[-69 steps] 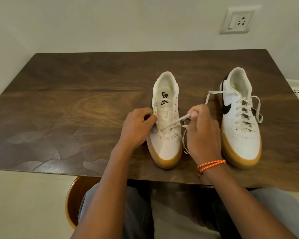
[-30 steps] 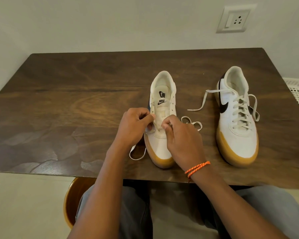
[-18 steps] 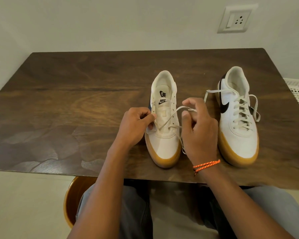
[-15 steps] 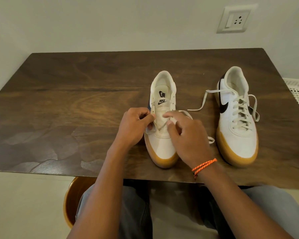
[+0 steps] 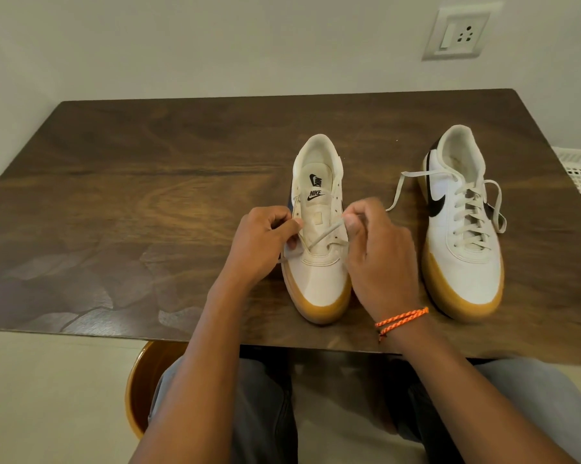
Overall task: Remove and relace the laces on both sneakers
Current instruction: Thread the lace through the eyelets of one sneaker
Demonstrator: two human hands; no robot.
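Pinching the lace [image 5: 326, 231] with right hand [image 5: 379, 259] near its free end; left hand [image 5: 260, 244] grips the eyelet edge of the left sneaker [image 5: 317, 229] on the table [image 5: 148, 195]. Lace looks limp, light; I'd hold close to the stiff tip for threading.
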